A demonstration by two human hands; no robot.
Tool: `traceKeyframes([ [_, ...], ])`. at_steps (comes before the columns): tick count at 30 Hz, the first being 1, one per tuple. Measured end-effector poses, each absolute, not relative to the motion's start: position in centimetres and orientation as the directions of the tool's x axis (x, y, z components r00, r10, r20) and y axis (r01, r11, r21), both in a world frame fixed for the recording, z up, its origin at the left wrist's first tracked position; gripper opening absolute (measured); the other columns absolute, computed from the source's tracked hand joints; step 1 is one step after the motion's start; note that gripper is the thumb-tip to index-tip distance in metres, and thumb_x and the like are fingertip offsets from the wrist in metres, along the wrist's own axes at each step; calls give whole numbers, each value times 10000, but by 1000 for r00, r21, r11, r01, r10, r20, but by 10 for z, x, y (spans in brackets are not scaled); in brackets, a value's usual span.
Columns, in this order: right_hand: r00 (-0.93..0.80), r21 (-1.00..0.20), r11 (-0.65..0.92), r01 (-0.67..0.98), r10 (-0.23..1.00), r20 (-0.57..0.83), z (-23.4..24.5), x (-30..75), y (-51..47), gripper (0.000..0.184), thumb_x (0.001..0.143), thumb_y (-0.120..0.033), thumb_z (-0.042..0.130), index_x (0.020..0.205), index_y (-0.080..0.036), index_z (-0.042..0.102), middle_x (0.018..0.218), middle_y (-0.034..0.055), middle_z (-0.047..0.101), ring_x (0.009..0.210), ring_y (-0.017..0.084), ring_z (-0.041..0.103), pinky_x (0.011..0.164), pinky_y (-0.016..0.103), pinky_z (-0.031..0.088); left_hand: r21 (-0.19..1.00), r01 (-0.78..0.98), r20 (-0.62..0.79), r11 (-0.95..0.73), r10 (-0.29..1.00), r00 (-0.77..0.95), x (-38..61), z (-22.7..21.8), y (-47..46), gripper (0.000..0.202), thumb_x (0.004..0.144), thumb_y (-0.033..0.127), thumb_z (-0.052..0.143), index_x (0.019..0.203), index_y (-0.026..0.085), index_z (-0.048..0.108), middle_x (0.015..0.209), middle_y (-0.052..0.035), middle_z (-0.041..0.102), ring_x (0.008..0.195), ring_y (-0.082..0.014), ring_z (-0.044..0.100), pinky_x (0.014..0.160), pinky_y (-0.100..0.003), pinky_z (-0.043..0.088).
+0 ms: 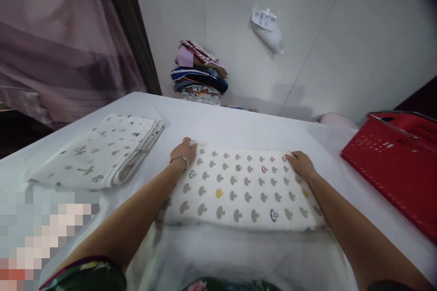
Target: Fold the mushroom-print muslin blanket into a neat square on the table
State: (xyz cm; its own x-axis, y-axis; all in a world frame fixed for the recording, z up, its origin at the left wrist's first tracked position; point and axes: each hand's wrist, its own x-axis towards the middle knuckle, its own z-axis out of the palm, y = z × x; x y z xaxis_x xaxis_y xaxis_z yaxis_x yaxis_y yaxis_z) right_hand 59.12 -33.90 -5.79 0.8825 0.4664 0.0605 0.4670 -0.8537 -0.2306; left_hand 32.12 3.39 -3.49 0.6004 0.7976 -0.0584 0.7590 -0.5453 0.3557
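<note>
A white cloth with grey mushroom prints and a few coloured ones (239, 186) lies in front of me, folded into a wide rectangle. At its far left corner my left hand (184, 152), with a bracelet on the wrist, is closed on the edge. My right hand (301, 163) is closed on the far right corner, thumb on top and fingers mostly hidden beneath. A second folded cloth (92, 152), white with small plant-like prints, lies to the left, apart from my left hand.
A red perforated plastic basket (392, 168) stands at the right of the white table (225, 122). Beyond the far edge is a stack of folded clothes (200, 72) against the wall. A pink curtain (61, 41) hangs at left; a plastic bag (268, 32) is on the wall.
</note>
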Motion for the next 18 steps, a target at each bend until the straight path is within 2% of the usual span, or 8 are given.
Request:
traceKeyframes([
  [2,893,-222,-869,443,448,27,-51,586,-336,404,841,-463,416,955,-150,645,1033,124,648,935,231,589,756,291,419,303,742,-17,-598,775,632,322,-30,33,429,859,360,334,1222,155,438,1127,-173,601,1011,-299,581,811,-413,450],
  [5,878,-170,-861,478,470,88,-41,572,-330,397,838,-422,435,1062,-146,612,1121,132,617,1031,251,553,853,338,407,213,625,184,-751,659,729,321,-26,27,464,847,312,346,1266,128,426,1273,-165,508,1161,-286,480,914,-420,408],
  [7,792,-92,-795,599,573,208,-38,559,-325,430,851,-387,425,1194,-155,539,1275,130,522,1195,264,439,975,398,325,141,491,275,-860,510,815,319,-28,23,485,858,335,339,1296,138,410,1365,-127,430,1274,-261,357,1025,-431,308],
  [9,680,-23,-695,718,696,231,-41,547,-322,491,872,-407,392,1303,-176,440,1398,110,395,1311,260,292,1051,448,214,117,413,226,-903,429,875,317,-35,20,499,874,371,314,1320,164,395,1422,-86,364,1335,-240,254,1083,-455,205],
  [11,652,-27,-654,756,748,125,-47,540,-320,553,888,-482,332,1361,-197,365,1448,88,317,1347,256,222,1068,476,170,159,429,100,-889,447,889,315,-45,21,521,886,407,274,1347,183,364,1449,-69,321,1357,-240,205,1082,-493,185],
  [13,680,-46,-679,733,733,17,-55,539,-320,607,887,-552,267,1389,-214,322,1472,69,266,1360,255,192,1071,491,162,224,463,23,-858,479,877,314,-55,25,547,890,443,248,1370,195,331,1463,-62,291,1365,-240,182,1068,-509,210],
  [15,703,-48,-703,709,710,-18,-61,541,-320,636,884,-582,221,1402,-220,297,1485,55,231,1369,252,166,1077,499,149,280,454,34,-846,482,876,313,-60,31,540,891,450,246,1362,207,346,1462,-48,295,1366,-225,180,1072,-487,221],
  [18,702,-37,-702,711,712,-13,-64,543,-321,645,886,-583,202,1406,-213,293,1489,46,216,1373,246,148,1083,502,139,353,428,98,-832,488,867,312,-58,43,475,886,369,283,1299,199,444,1397,-39,413,1328,-185,281,1085,-378,247],
])
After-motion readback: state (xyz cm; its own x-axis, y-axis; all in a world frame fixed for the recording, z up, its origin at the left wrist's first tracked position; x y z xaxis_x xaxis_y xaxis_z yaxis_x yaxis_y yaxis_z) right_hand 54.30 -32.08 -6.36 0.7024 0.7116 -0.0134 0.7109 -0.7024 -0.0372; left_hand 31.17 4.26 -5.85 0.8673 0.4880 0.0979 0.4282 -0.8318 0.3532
